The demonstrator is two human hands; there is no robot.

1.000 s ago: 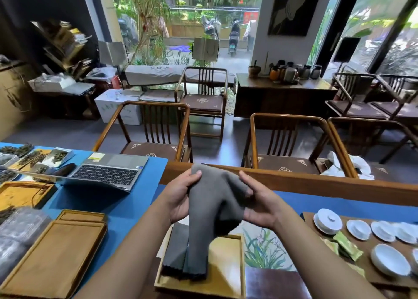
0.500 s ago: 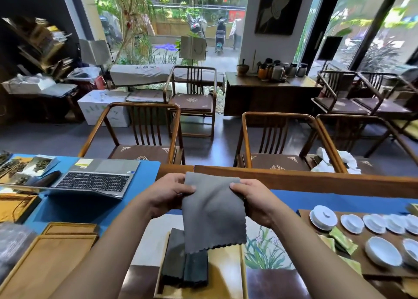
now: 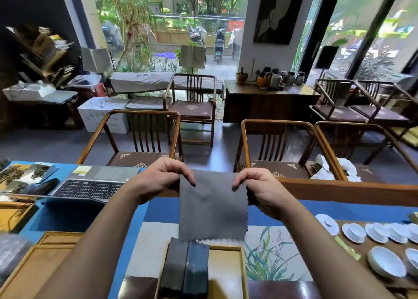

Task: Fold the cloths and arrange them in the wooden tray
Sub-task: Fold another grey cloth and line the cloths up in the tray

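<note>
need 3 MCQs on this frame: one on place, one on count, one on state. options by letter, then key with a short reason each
1. Where is the wooden tray?
A. On the chair seat
B. On the table, below the held grey cloth
C. On the laptop

2. How many folded dark cloths lie in the tray?
A. Two
B. Four
C. None

3. How is the grey cloth held?
A. Bunched in one hand
B. Lying flat on the table
C. Hanging open, left hand and right hand each pinching a top corner

Answers:
1 B: the tray's rim shows on the table under the cloth's scalloped lower edge.
2 A: two dark folded cloths sit side by side at the tray's left end.
3 C: the fingers of both hands pinch the top corners and the cloth hangs spread.
</note>
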